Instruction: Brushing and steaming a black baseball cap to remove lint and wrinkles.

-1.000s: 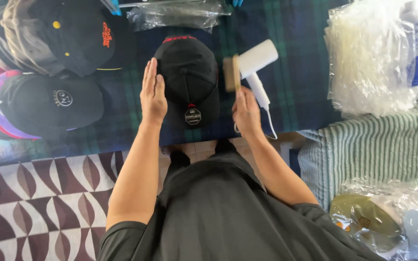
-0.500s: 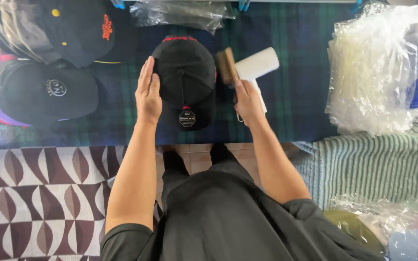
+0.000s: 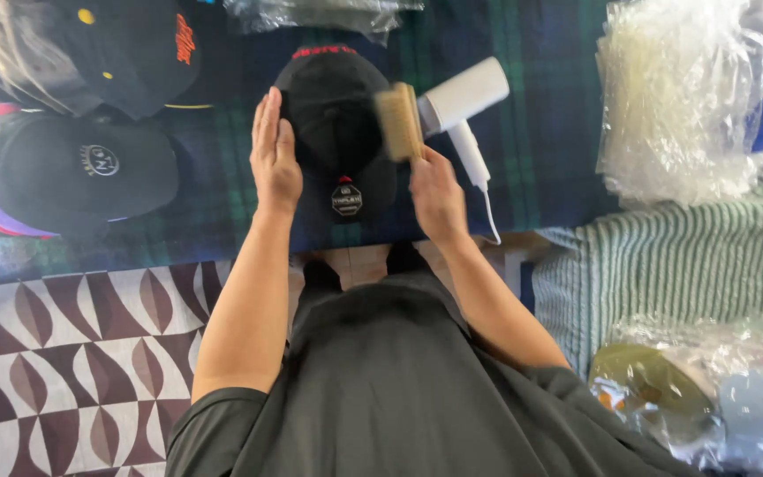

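Observation:
A black cap (image 3: 333, 124) with a round sticker on its brim lies on the dark plaid cloth (image 3: 558, 132) in front of me. My left hand (image 3: 274, 155) rests flat against the cap's left side. My right hand (image 3: 434, 190) holds a wooden brush (image 3: 398, 121) with pale bristles, raised against the cap's right side. Just right of the brush a white hair dryer (image 3: 463, 102) lies on the cloth, its cord trailing toward me.
Other dark caps (image 3: 81, 168) are stacked at the left. Clear plastic bags (image 3: 673, 97) and a bottle (image 3: 761, 71) pile up at the right. A green striped cloth (image 3: 673, 265) and bagged items (image 3: 691, 389) sit lower right. Patterned floor (image 3: 64, 353) is lower left.
My right hand lifted the wooden brush from beside the hair dryer and brought it to the cap's right side. My left hand stayed on the cap.

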